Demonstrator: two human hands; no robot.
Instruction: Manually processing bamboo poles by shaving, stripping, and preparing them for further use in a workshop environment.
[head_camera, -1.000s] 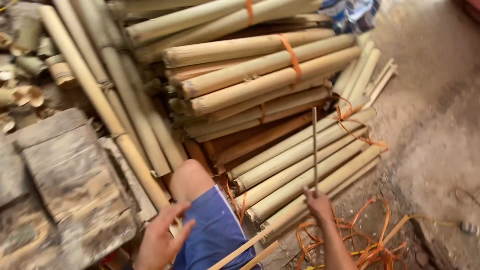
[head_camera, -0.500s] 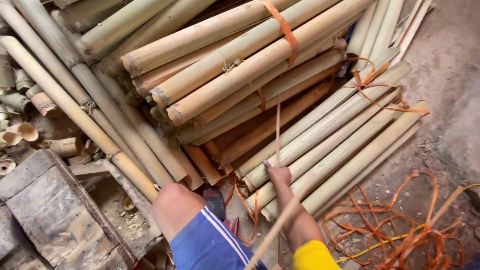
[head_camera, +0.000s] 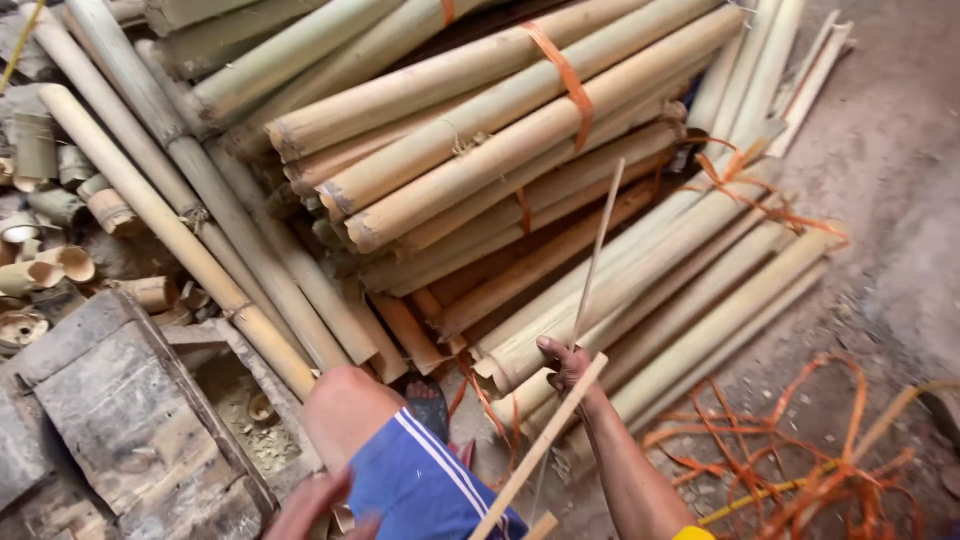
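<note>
My right hand (head_camera: 563, 363) is closed around a thin bamboo strip (head_camera: 597, 250) that points up and away over the bamboo pile. A thicker split bamboo stick (head_camera: 545, 445) slants across just below that hand, toward my lap. My left hand (head_camera: 312, 502) lies low at the bottom edge, fingers spread beside my bare knee (head_camera: 345, 400) and blue shorts (head_camera: 425, 490), holding nothing. In front of me lie bundles of long bamboo poles (head_camera: 480, 130) tied with orange straps.
Weathered wooden blocks (head_camera: 120, 410) sit at the lower left. Short cut bamboo sections (head_camera: 50, 260) are heaped at the far left. Loose orange straps (head_camera: 800, 450) tangle on the dirt floor at the right. Long single poles (head_camera: 180, 220) lean diagonally across the left.
The view has shifted left and down over the pile. My right hand with the thin strip has stayed near the pole ends, and my left hand has come back into sight at the bottom.
</note>
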